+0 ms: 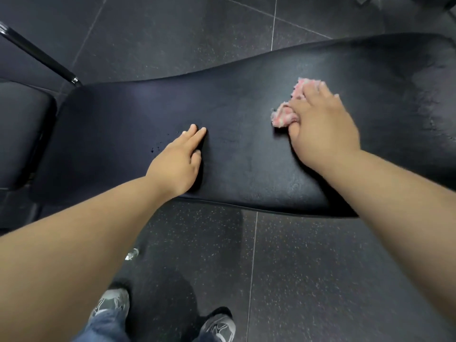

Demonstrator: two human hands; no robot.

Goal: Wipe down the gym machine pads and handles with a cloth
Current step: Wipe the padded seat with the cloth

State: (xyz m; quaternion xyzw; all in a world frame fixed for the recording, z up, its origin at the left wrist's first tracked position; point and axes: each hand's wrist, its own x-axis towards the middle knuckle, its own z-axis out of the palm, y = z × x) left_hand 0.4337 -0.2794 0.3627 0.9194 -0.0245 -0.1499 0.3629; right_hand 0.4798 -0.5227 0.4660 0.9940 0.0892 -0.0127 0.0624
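Observation:
A long black padded bench [246,154] stretches across the view from left to upper right. My right hand [320,127] presses a pink and white cloth [286,114] flat against the pad, right of its middle; most of the cloth is hidden under the palm. My left hand [180,159] rests flat on the pad near its front edge, fingers together and pointing away, with nothing in it. The pad surface to the right of the cloth looks streaked and damp.
A second black pad [22,129] sits at the far left, beside a black metal bar [37,53] slanting down to the bench end. Dark speckled rubber floor tiles [320,267] surround the bench. My two grey shoes [217,327] stand at the bottom.

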